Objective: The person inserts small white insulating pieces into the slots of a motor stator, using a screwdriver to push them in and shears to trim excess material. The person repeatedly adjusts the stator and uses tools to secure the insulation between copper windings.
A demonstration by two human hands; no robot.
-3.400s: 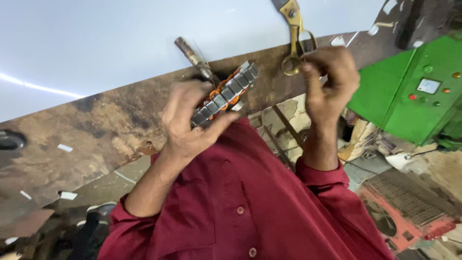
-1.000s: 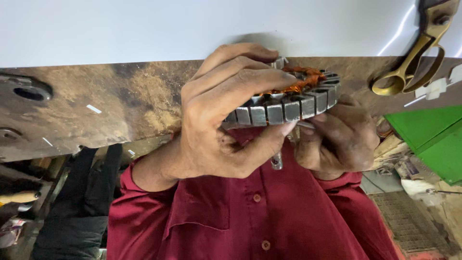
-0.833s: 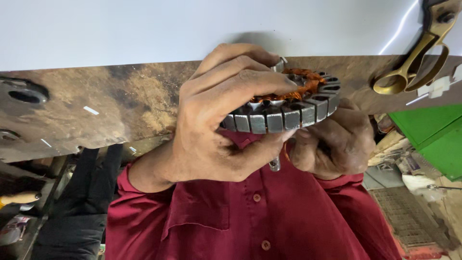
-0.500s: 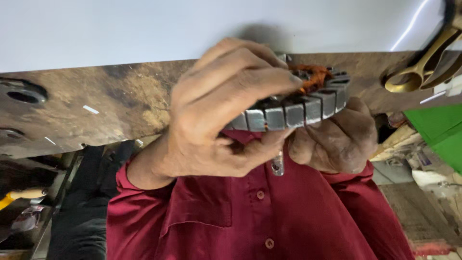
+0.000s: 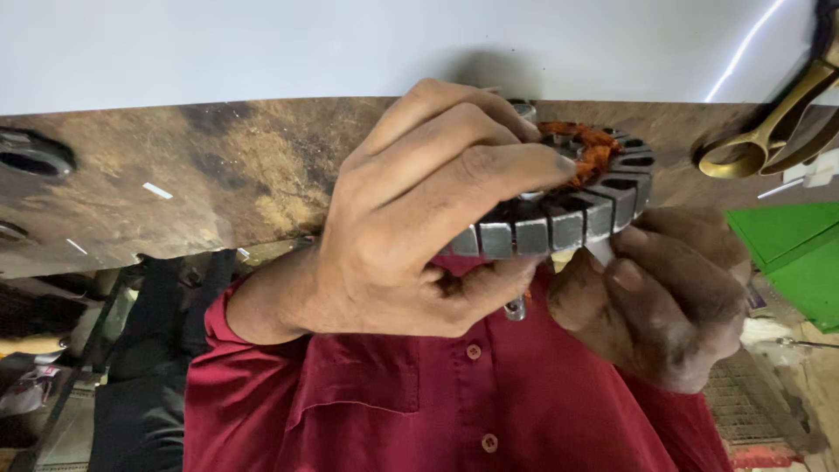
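My left hand grips a round motor stator, a ring of grey steel teeth with orange-brown copper winding inside. The fingers wrap over its top and the thumb presses from below. A short metal shaft pokes out under the thumb. My right hand is curled just below and to the right, with its fingertips against the stator's lower rim, where a small pale piece shows. Both hands hold the stator close above my red buttoned shirt.
A worn brown bench top runs across the view, with a white surface behind it. Brass-coloured scissors lie at the upper right. A green box sits at the right edge, and round metal parts at the far left.
Earlier my right hand held the brass scissors up; now they lie on the bench and that hand is under the stator. The stator has come closer and tilted slightly.
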